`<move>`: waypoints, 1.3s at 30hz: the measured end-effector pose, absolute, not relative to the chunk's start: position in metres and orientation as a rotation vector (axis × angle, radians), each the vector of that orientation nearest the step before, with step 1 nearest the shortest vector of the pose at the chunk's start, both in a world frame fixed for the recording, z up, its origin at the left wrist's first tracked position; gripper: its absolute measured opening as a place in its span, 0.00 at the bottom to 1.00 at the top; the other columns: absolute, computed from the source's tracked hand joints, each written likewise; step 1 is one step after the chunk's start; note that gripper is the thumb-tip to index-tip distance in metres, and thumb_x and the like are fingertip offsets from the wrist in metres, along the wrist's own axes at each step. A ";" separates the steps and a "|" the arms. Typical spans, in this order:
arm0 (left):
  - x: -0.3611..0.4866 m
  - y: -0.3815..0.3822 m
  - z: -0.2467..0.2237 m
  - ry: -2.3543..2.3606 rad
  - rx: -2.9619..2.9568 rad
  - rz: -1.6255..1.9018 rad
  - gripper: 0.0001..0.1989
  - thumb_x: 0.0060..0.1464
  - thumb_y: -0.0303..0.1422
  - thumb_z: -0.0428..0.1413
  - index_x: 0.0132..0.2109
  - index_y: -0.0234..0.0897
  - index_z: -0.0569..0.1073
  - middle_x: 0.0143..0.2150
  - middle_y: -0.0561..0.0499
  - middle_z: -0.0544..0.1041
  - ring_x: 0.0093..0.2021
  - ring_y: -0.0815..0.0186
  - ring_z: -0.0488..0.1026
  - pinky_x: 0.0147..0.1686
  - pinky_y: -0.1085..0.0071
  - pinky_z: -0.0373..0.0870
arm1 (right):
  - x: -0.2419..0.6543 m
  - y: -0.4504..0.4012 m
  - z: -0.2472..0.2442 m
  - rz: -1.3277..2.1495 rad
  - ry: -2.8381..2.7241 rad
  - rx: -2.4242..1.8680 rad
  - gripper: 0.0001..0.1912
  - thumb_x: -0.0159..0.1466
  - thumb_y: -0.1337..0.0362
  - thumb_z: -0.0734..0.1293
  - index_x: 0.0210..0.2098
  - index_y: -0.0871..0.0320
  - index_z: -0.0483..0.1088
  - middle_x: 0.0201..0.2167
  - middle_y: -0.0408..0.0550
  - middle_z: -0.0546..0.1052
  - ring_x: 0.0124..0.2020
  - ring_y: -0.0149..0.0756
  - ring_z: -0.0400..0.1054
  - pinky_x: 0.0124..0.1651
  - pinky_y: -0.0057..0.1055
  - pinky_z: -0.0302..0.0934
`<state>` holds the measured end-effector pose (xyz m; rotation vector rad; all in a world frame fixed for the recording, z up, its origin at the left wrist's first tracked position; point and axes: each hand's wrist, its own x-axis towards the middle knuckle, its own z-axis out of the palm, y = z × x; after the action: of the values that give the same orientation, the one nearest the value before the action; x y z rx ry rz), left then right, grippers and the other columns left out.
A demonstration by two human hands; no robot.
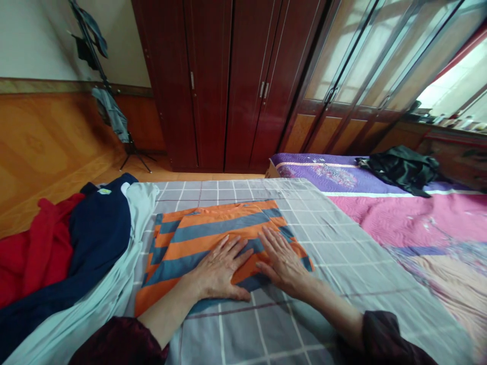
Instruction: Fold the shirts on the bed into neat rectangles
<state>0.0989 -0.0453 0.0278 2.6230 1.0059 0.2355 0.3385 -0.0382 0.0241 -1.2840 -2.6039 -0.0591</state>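
An orange and blue-grey striped garment [213, 228], folded into a flat shape, lies on the grey checked bedsheet [243, 334]. My left hand [220, 268] rests on the garment's lower middle, palm down with fingers spread. Just to its right, my right hand [283, 261] lies flat on the garment's right part, its fingers also apart. The two hands do not touch, and nothing is held in either. The cloth beneath the palms is hidden.
Left of the garment lie a pale green cloth [125, 258], a navy garment [101, 228] and a red one [45, 248]. A second bed [388, 215] with a black garment [403, 167] stands right. Wardrobes [228, 86] and a coat stand [99, 66] are behind.
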 end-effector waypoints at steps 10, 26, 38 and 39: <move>0.097 -0.043 0.028 1.120 2.497 0.387 0.45 0.54 0.59 0.46 0.68 0.34 0.47 0.69 0.40 0.49 0.68 0.55 0.45 0.66 0.55 0.43 | 0.335 0.002 0.023 -0.111 -2.574 -1.608 0.34 0.66 0.51 0.59 0.63 0.70 0.55 0.65 0.65 0.53 0.66 0.53 0.45 0.65 0.51 0.45; 0.095 -0.041 0.027 1.519 2.426 0.209 0.41 0.59 0.56 0.36 0.69 0.32 0.41 0.71 0.41 0.37 0.69 0.53 0.29 0.65 0.47 0.31 | 0.341 0.039 0.006 -0.128 -2.602 -1.414 0.36 0.66 0.44 0.52 0.65 0.64 0.53 0.66 0.57 0.52 0.67 0.46 0.43 0.65 0.48 0.47; -0.021 -0.078 0.022 2.140 2.239 0.105 0.34 0.62 0.49 0.40 0.68 0.33 0.51 0.69 0.42 0.48 0.69 0.54 0.44 0.64 0.51 0.41 | 0.341 0.042 -0.009 -0.257 -2.542 -1.345 0.35 0.66 0.46 0.52 0.63 0.65 0.56 0.65 0.56 0.54 0.66 0.49 0.47 0.63 0.48 0.51; -0.022 -0.081 0.025 2.173 2.232 0.102 0.33 0.62 0.48 0.41 0.67 0.33 0.52 0.69 0.41 0.49 0.69 0.53 0.44 0.64 0.50 0.40 | 0.341 0.043 -0.009 -0.265 -2.543 -1.348 0.36 0.66 0.46 0.52 0.63 0.65 0.56 0.65 0.56 0.55 0.66 0.49 0.47 0.63 0.48 0.51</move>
<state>-0.0220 -0.0810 0.0251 2.2325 2.1732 0.1018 0.3414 0.0426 -0.0093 -1.3484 -2.5427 -0.2649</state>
